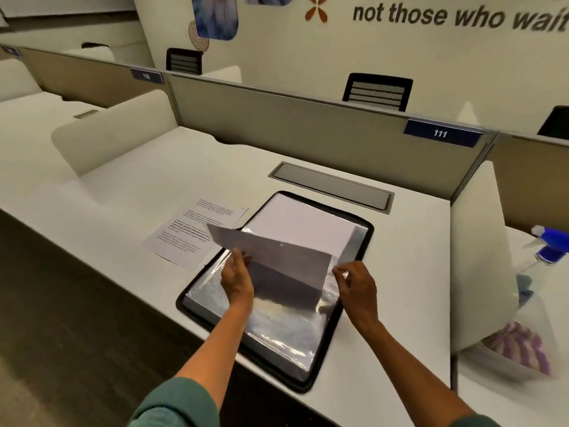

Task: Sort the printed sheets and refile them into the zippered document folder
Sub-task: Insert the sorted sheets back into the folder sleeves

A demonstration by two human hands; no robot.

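A blue-capped spray bottle (548, 245) stands well right of the hands; beyond them, a metal cable hatch (331, 186), partition label 111 (441, 133).

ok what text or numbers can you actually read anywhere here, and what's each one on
"not those who wait": large dark lettering on the wall, cut off by the frame edge on the right.
"111": blue tag on the desk partition ahead.
"110": blue tag on the partition farther left.
Printed sheet lying on the desk left of the document folder: paragraphs of print, too small to read.
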